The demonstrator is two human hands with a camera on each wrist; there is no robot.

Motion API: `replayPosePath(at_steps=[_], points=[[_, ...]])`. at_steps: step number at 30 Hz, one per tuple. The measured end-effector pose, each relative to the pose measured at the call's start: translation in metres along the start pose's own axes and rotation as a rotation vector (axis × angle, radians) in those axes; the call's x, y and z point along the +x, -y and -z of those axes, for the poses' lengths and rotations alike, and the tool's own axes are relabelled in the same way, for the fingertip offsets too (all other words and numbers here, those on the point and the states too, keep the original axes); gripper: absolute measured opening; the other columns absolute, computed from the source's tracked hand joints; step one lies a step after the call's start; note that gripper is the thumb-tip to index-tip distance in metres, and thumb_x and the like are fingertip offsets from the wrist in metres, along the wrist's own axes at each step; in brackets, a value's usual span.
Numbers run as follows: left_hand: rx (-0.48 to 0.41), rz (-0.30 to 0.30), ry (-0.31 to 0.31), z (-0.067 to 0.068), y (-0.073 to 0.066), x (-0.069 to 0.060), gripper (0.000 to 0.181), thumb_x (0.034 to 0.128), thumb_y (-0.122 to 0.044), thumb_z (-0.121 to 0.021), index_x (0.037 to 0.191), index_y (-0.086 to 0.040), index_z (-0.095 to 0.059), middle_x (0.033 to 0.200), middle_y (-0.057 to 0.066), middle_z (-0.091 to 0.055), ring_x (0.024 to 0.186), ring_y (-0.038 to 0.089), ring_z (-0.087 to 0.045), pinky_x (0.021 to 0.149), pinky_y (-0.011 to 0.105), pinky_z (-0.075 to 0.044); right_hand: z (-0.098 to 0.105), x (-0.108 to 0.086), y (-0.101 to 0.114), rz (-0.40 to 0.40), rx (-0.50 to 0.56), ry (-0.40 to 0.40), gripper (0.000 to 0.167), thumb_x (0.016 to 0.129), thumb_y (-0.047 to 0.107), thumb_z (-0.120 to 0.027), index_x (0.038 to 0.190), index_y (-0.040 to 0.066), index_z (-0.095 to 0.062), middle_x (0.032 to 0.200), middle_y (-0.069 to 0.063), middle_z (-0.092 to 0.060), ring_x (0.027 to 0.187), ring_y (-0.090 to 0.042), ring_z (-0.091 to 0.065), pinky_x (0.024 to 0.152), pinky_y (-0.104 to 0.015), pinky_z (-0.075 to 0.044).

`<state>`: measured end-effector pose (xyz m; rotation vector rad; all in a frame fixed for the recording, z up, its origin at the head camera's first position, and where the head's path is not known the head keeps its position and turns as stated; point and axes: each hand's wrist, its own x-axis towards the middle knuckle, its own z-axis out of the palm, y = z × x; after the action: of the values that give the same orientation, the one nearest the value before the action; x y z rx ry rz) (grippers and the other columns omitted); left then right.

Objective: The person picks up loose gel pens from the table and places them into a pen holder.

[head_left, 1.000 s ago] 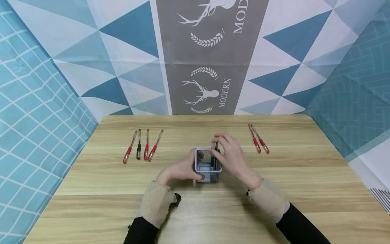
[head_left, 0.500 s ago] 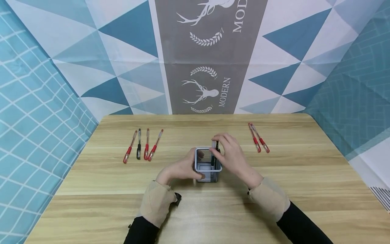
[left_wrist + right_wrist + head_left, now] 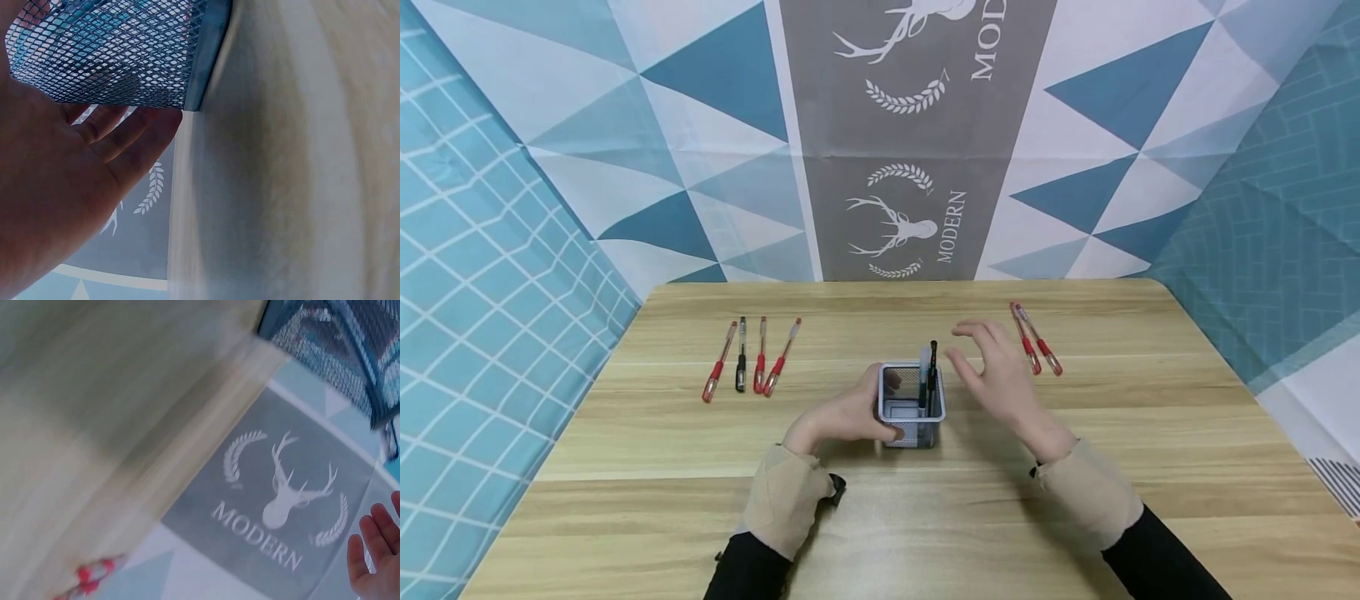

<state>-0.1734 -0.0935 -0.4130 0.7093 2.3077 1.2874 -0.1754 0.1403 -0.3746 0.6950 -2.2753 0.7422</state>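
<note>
A mesh pen holder (image 3: 912,434) stands near the middle of the table, with black pens (image 3: 932,375) upright along its right side. My left hand (image 3: 848,414) grips the holder from the left, thumb at the front. In the left wrist view, fingers of the left hand (image 3: 69,169) lie along the mesh wall (image 3: 125,56). To the right of the holder, my right hand (image 3: 1000,379) is in the air with fingers spread apart, holding nothing. The right wrist view has the right hand (image 3: 378,553) at its right edge, apart from the holder (image 3: 331,369).
On the wooden table (image 3: 700,517), three red pens (image 3: 720,362) and a black pen (image 3: 741,358) lie at the left. Two red pens (image 3: 1027,340) lie at the right, behind the right hand. A patterned cloth (image 3: 700,125) hangs behind the table.
My right hand has let go of the black pen in the holder and moved off to the right, its fingers spreading. The left hand and the holder have stayed in place.
</note>
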Motion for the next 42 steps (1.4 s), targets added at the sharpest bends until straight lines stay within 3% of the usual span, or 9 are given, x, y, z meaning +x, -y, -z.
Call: replayPosePath(at_steps=[4, 8, 11, 14, 18, 26, 29, 33, 42], points=[[0.018, 0.007, 0.004, 0.000, -0.001, 0.001, 0.078, 0.0621, -0.010, -0.075, 0.124, -0.006, -0.029, 0.123, 0.013, -0.041, 0.108, 0.026, -0.047, 0.097, 0.035, -0.038, 0.016, 0.003, -0.019, -0.035, -0.062, -0.025, 0.022, 0.085, 0.012, -0.057, 0.104, 0.001, -0.059, 0.103, -0.014, -0.062, 0.095, -0.030, -0.056, 0.084, -0.045, -0.043], [0.044, 0.000, 0.002, 0.000, 0.000, 0.003, 0.076, 0.0628, -0.011, -0.075, 0.124, -0.006, -0.030, 0.122, 0.012, -0.041, 0.108, 0.025, -0.048, 0.096, 0.034, -0.038, 0.031, 0.004, -0.039, -0.089, -0.125, -0.037, 0.020, 0.086, 0.006, -0.054, 0.104, 0.001, -0.060, 0.095, -0.014, -0.061, 0.077, -0.026, -0.054, 0.067, -0.040, -0.043], [0.038, -0.002, 0.003, 0.000, 0.000, 0.003, 0.076, 0.0628, -0.010, -0.075, 0.124, -0.006, -0.030, 0.122, 0.012, -0.041, 0.108, 0.025, -0.048, 0.097, 0.035, -0.038, 0.037, 0.003, -0.051, -0.085, -0.154, -0.059, 0.019, 0.084, 0.003, -0.056, 0.101, 0.000, -0.061, 0.091, -0.013, -0.062, 0.063, -0.021, -0.049, 0.057, -0.034, -0.038], [0.024, 0.002, 0.005, 0.001, 0.000, 0.002, 0.077, 0.0624, -0.009, -0.075, 0.124, -0.006, -0.030, 0.122, 0.012, -0.041, 0.108, 0.026, -0.048, 0.097, 0.036, -0.038, 0.039, 0.001, -0.061, -0.104, -0.169, -0.034, 0.020, 0.081, 0.001, -0.059, 0.101, 0.000, -0.062, 0.095, -0.015, -0.063, 0.070, -0.025, -0.055, 0.058, -0.036, -0.042], [0.020, 0.007, 0.005, 0.001, -0.001, 0.000, 0.077, 0.0626, -0.010, -0.076, 0.124, -0.006, -0.030, 0.121, 0.013, -0.041, 0.108, 0.026, -0.048, 0.097, 0.037, -0.038, 0.042, -0.004, -0.074, -0.221, -0.183, 0.090, 0.023, 0.080, -0.001, -0.056, 0.103, -0.001, -0.059, 0.099, -0.019, -0.061, 0.089, -0.034, -0.058, 0.069, -0.046, -0.046], [0.033, 0.011, -0.001, 0.001, 0.000, 0.000, 0.076, 0.0625, -0.010, -0.076, 0.124, -0.006, -0.031, 0.123, 0.013, -0.041, 0.108, 0.027, -0.048, 0.097, 0.036, -0.038, 0.050, -0.018, -0.105, -0.503, -0.161, 0.407, 0.037, 0.079, 0.002, -0.051, 0.114, -0.009, -0.050, 0.111, -0.028, -0.050, 0.099, -0.042, -0.050, 0.078, -0.053, -0.043], [0.035, 0.010, 0.000, 0.001, 0.000, 0.000, 0.076, 0.0626, -0.010, -0.075, 0.124, -0.006, -0.031, 0.123, 0.013, -0.041, 0.108, 0.027, -0.048, 0.097, 0.036, -0.038, 0.052, -0.023, -0.114, -0.569, -0.139, 0.503, 0.043, 0.078, 0.005, -0.054, 0.117, -0.012, -0.047, 0.111, -0.031, -0.049, 0.100, -0.043, -0.050, 0.080, -0.053, -0.044], [0.039, 0.015, -0.003, 0.001, 0.000, 0.000, 0.076, 0.0626, -0.011, -0.076, 0.124, -0.006, -0.031, 0.122, 0.012, -0.041, 0.108, 0.026, -0.048, 0.097, 0.036, -0.038, 0.051, -0.028, -0.121, -0.596, -0.129, 0.572, 0.045, 0.078, 0.009, -0.060, 0.115, -0.013, -0.046, 0.104, -0.031, -0.054, 0.093, -0.041, -0.053, 0.076, -0.050, -0.046], [0.050, 0.013, -0.004, 0.000, 0.000, -0.002, 0.077, 0.0629, -0.011, -0.076, 0.125, -0.006, -0.030, 0.123, 0.012, -0.041, 0.107, 0.025, -0.048, 0.096, 0.035, -0.039, 0.046, -0.028, -0.131, -0.632, -0.185, 0.627, 0.037, 0.079, 0.016, -0.066, 0.101, -0.009, -0.050, 0.082, -0.019, -0.060, 0.070, -0.026, -0.053, 0.062, -0.038, -0.044]])
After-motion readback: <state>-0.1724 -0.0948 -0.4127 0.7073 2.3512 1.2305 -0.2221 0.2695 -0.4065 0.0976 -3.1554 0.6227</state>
